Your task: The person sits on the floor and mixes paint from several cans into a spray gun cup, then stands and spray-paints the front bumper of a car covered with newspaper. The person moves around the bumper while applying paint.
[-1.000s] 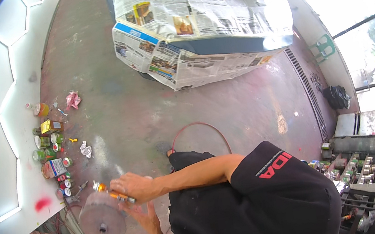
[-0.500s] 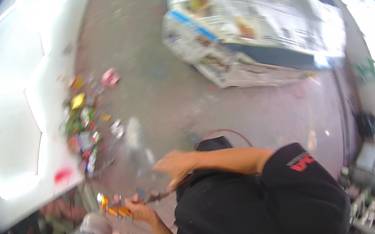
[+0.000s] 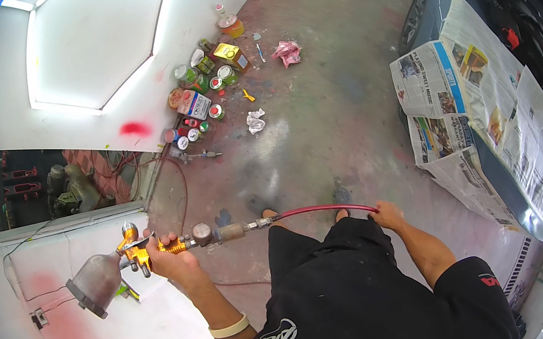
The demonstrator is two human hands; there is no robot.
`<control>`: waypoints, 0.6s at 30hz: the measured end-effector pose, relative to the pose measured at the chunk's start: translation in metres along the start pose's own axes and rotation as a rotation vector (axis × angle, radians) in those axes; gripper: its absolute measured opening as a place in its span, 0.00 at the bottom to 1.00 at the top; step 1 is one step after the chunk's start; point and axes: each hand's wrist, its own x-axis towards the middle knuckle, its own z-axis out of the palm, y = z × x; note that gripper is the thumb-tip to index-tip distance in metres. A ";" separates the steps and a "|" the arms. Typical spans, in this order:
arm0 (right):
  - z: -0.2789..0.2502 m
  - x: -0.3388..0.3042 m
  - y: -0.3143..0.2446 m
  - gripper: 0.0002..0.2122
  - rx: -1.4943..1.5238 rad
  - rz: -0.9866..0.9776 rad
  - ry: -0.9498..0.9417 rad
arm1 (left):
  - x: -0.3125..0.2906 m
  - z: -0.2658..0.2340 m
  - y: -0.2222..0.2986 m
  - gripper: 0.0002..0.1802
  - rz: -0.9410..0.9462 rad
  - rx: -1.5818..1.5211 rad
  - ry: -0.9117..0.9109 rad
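Note:
My left hand is wrapped round the handle of a gold spray gun, held out at the left. The gun's smoky translucent cup is tilted, its dark lid down to the lower left. From the handle's end, a round gauge and a cylindrical inline fitting lead to a red air hose. That hose runs across in front of my body to my right hand, whose fingers are closed round it at my right side.
Paint cans and bottles stand clustered along the white wall. Crumpled paper and a yellow clip-like piece lie on the stained floor. At right is a car partly covered with newspaper. Another hose trails near the wall.
The view has swung, so the car now sits further right. My right hand has moved away from the gun's fittings to my right side, with the red hose stretched between my hands.

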 end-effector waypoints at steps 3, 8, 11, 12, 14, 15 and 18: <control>0.019 0.001 0.019 0.21 -0.119 0.117 0.043 | 0.058 -0.001 -0.025 0.10 -0.033 -0.002 0.028; 0.049 -0.015 -0.037 0.17 -0.035 0.379 -0.006 | 0.209 -0.071 -0.105 0.08 -0.160 0.189 0.106; 0.077 -0.034 -0.079 0.19 0.089 0.576 0.010 | 0.258 -0.080 -0.140 0.08 -0.208 0.276 0.092; 0.088 -0.039 -0.101 0.19 0.161 0.585 0.022 | 0.284 -0.068 -0.150 0.07 -0.248 0.257 0.055; 0.112 -0.061 -0.129 0.21 0.284 0.607 0.037 | 0.314 -0.052 -0.165 0.06 -0.316 0.256 -0.011; 0.127 -0.069 -0.139 0.22 0.298 0.607 -0.025 | 0.318 -0.044 -0.169 0.06 -0.348 0.272 -0.046; 0.154 -0.086 -0.163 0.28 0.305 0.512 -0.156 | 0.290 -0.009 -0.163 0.06 -0.398 0.316 -0.197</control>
